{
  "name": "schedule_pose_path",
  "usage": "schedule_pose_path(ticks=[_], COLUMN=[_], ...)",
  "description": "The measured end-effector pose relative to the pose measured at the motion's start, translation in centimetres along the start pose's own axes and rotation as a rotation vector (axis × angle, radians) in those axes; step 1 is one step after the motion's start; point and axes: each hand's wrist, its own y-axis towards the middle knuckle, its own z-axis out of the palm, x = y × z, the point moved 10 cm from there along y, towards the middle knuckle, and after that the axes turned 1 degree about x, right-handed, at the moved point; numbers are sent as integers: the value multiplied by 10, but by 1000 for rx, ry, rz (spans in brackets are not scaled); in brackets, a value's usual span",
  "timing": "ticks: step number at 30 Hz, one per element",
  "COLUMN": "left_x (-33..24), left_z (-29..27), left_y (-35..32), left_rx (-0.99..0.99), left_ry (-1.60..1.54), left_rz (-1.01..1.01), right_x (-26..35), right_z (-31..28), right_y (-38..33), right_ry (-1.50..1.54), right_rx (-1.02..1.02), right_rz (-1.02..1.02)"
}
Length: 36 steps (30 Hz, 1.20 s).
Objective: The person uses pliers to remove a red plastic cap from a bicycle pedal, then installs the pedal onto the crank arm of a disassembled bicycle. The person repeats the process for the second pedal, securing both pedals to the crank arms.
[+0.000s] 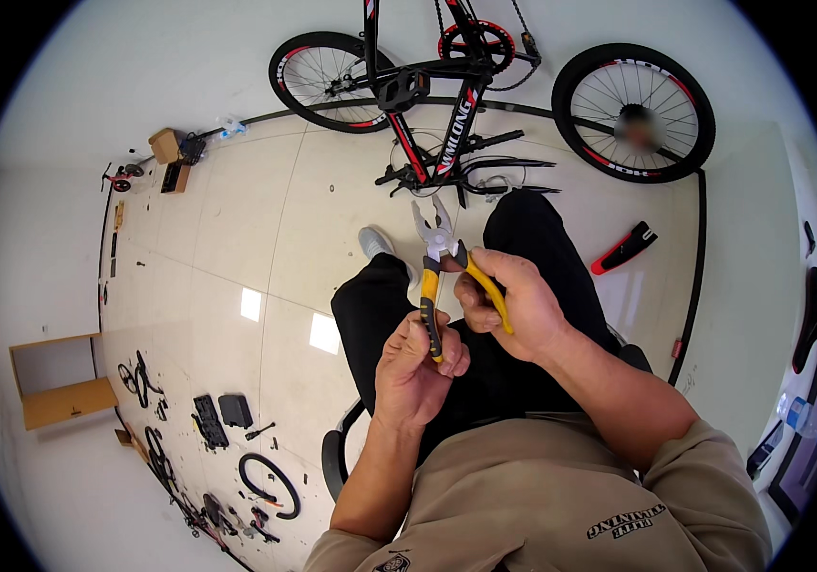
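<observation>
A pair of pliers with yellow and dark grey handles is held up over my lap, its jaws apart and pointing away from me. My left hand is closed round the lower end of one handle. The other handle is gripped by my right hand, with the thumb lying along it near the pivot. Nothing shows between the jaws. Beyond them, a black and red bicycle frame stands upside down on its handlebar against the wall.
One wheel leans on the wall at the right, another wheel behind the frame. A red and black mudguard lies on the floor by my right knee. At the left are an open black tool case, a tyre, a cardboard box and several loose parts.
</observation>
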Motion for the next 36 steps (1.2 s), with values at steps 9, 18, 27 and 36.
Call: schedule_pose_path(ticks=[9, 18, 27, 36], left_x=[-4, 6, 15, 14], left_z=[-5, -28, -52, -65], left_y=[-1, 6, 14, 12], left_rx=[-27, -118, -103, -117], left_ry=[165, 233, 514, 621], left_rz=[43, 11, 18, -2], right_x=[4, 2, -28, -56], right_z=[-1, -14, -31, -43], right_y=[-2, 3, 14, 25], right_ry=[-127, -186, -226, -286], right_rx=[-29, -145, -173, -161], right_rz=[-87, -125, -24, 171])
